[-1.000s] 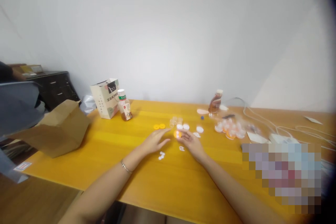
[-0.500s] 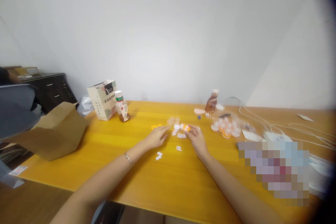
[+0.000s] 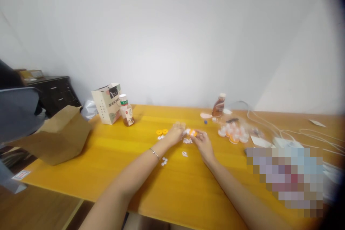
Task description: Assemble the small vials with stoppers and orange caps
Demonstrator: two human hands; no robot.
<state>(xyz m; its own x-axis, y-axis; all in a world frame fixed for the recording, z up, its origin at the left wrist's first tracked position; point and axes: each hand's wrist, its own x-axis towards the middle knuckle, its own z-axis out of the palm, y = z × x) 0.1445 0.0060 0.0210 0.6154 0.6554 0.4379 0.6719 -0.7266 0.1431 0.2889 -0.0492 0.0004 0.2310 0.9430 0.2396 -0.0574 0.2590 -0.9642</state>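
Observation:
My right hand (image 3: pixel 204 145) is closed, its fingertips gripping a small orange-and-white round piece (image 3: pixel 192 132) above the yellow table. Close to it on the left, my left hand (image 3: pixel 176 134) has its fingers drawn together near a small white part; what they pinch is too small and partly hidden to name. White cut-out pieces with holes (image 3: pixel 188 141) lie just below the hands, and another white cut-out (image 3: pixel 184 153) lies nearer me. Clear round containers (image 3: pixel 179 125) stand partly hidden behind my left hand.
Orange discs (image 3: pixel 162 131) and small white discs (image 3: pixel 164 161) lie left of the hands. Farther left stand a bottle (image 3: pixel 127 111), a paper bag (image 3: pixel 107 105) and a brown cardboard piece (image 3: pixel 63 134). Rightward are a pile of clear-and-orange round pieces (image 3: pixel 233 132), a brown bottle (image 3: pixel 218 105) and cables (image 3: pixel 279 128).
My left hand has moved right, from over the table beside the white pieces to close beside the right hand, its fingers closing. My right hand keeps the orange-and-white piece in nearly the same place.

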